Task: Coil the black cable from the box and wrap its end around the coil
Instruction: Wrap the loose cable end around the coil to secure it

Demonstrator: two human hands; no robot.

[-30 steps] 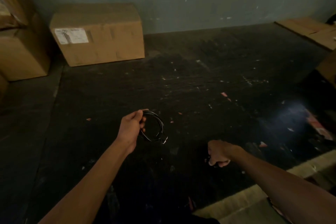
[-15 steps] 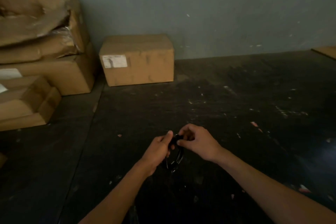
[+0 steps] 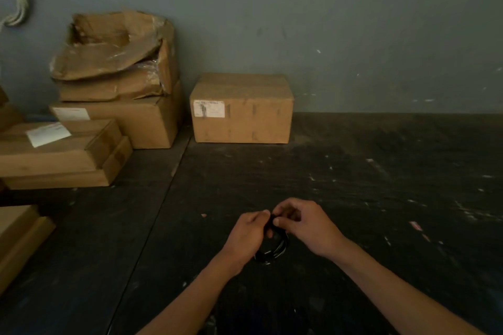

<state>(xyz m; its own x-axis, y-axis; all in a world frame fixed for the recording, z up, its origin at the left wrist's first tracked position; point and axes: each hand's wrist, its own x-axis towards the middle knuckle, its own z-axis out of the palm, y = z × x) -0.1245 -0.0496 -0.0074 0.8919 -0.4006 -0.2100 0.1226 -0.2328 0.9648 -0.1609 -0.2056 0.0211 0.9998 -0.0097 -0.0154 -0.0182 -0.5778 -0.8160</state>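
A small coil of black cable [image 3: 275,249] hangs between my two hands, low in the middle of the view, above the dark floor. My left hand [image 3: 247,236] grips the coil's top from the left. My right hand [image 3: 302,226] pinches the same top part from the right, thumb and forefinger closed on the cable. The upper part of the coil is hidden by my fingers; only the lower loop shows. A closed cardboard box [image 3: 241,109] with a white label stands against the wall, beyond my hands.
Several cardboard boxes are stacked at the left, the top one torn open [image 3: 114,54], with flat cartons [image 3: 60,155] in front. A grey wall [image 3: 353,22] runs behind. The dark scuffed floor [image 3: 381,185] stretches to the right.
One second ago only my left hand held the coil, my right hand a fist apart. My right hand has joined at the coil's top. The view has swung left, showing the stacked boxes.
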